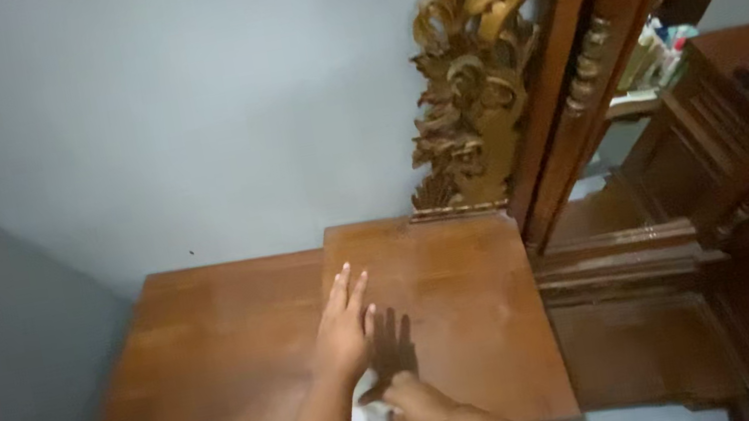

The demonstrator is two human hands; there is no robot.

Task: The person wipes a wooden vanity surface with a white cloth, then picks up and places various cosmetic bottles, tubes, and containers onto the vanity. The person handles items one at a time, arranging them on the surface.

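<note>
Our right hand (414,405) closes its fingers (394,387) on a white cloth (365,413) at the near edge of the wooden worktop (475,326). Our left hand (344,332) lies flat beside it with fingers open. Behind stand a carved mirror frame (473,72) and a grey wall (156,115).

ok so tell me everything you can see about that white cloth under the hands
The white cloth is a small, crumpled piece, possibly a rag or tissue; the material is too blurred to tell. It lies near the front edge of the brown wooden tabletop. The right hand presses on it, covering its right part, while the left hand lies flat on the wood just above it. Only a small patch shows between wrist and fingers.
</note>
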